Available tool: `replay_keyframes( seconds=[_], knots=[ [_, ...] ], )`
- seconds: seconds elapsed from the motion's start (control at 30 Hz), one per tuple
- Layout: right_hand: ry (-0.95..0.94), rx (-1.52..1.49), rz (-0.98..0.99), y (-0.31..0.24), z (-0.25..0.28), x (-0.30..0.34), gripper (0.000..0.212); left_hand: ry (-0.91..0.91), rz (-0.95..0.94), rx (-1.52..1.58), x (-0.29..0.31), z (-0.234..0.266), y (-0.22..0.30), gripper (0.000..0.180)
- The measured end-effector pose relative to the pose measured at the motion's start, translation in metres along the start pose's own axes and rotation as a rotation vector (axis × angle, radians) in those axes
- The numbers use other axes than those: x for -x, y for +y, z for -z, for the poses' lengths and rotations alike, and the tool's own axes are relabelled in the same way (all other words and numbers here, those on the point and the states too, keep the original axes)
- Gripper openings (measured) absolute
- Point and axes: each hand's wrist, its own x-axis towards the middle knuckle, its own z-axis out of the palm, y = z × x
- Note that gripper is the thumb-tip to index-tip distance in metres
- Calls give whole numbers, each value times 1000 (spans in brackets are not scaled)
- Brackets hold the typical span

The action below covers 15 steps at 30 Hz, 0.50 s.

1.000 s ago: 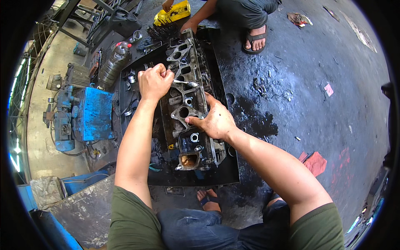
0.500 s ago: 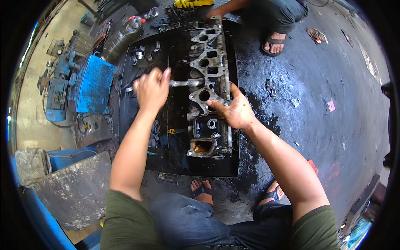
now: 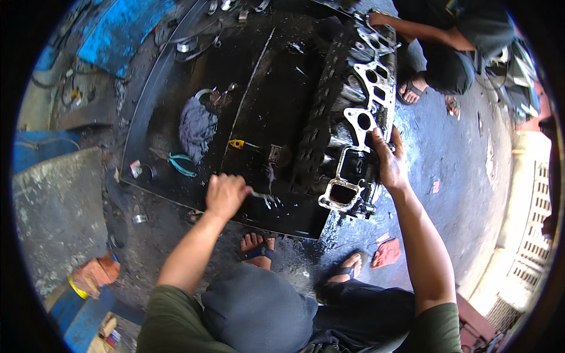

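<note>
Grey metal is making up the long engine part [image 3: 353, 117], which is standing tilted along the right side of the black tray [image 3: 282, 223], well to the right of my tool. Its holed, blackened side is facing left, while its raised faces are showing pale and shiny around the openings. I'm gripping its near end with my right hand [image 3: 390, 162], thumb lying on the upper side, fingers wrapping the right edge. My left hand [image 3: 226, 197] is clenching a slim tool [image 3: 262, 196], holding it over the tray's near edge, apart from the engine part; its tip is blurring, so I'm not telling its exact kind.

Progress, as I'm judging it: partway. Those pale faces are looking like the done portion; the dark, oily-looking side is seeming the portion left. Nothing is looking finished, since I'm keeping hold of both part and tool. The underside is hiding, so I'm leaving it unrated.

Farther out, a co-worker's hand [image 3: 376, 19] is touching the far end. Left of the part, a grey rag [image 3: 197, 130], a yellow-tipped piece [image 3: 236, 143] and a teal loop [image 3: 181, 166] are lying in the tray. Beyond the tray, a blue panel [image 3: 115, 38] is sitting upper left, and a red cloth [image 3: 386, 253] is lying on the floor beside my right foot [image 3: 350, 266].
</note>
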Motion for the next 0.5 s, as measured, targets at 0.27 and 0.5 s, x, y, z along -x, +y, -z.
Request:
replay_keyframes(
  seconds=[0.27, 0.5],
  knots=[
    [163, 49, -147, 9, -5, 1, 84, 315, 95, 1010, -65, 96, 37, 38],
    [261, 200, -69, 11, -10, -1, 79, 182, 132, 1097, -114, 85, 95, 52]
  ],
)
